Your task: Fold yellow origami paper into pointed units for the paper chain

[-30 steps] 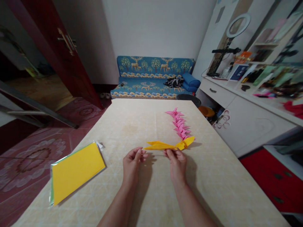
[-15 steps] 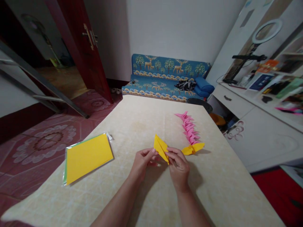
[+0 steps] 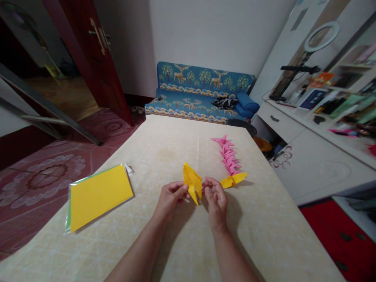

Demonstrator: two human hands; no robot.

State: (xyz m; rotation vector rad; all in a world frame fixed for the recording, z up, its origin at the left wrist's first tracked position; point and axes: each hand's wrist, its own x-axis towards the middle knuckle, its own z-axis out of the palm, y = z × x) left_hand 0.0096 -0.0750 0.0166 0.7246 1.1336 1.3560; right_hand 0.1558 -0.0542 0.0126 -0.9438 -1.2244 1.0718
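Note:
A folded piece of yellow origami paper (image 3: 192, 180) is held up over the table, its two narrow points hanging downward and slightly apart. My left hand (image 3: 173, 194) pinches its left edge between thumb and fingers. At the opposite edge is my right hand (image 3: 216, 196), its fingers curled and the fingertips partly hidden at the paper's side. Just beyond my right hand lies a finished-looking yellow paper crane (image 3: 233, 180) with spread wings. A row of pink paper cranes (image 3: 229, 154) nested together extends away from it.
On the table's left lies a clear packet of yellow and green paper sheets (image 3: 101, 196). The pale tablecloth (image 3: 164, 137) covers the table. Behind it stands a blue patterned sofa (image 3: 194, 94). A white desk (image 3: 284, 125) with a ring light (image 3: 321, 36) is at the right.
The folded paper has been turned and its lower points have opened apart. My right fingers have shifted from its front face to its right edge. The whole view has swung slightly right.

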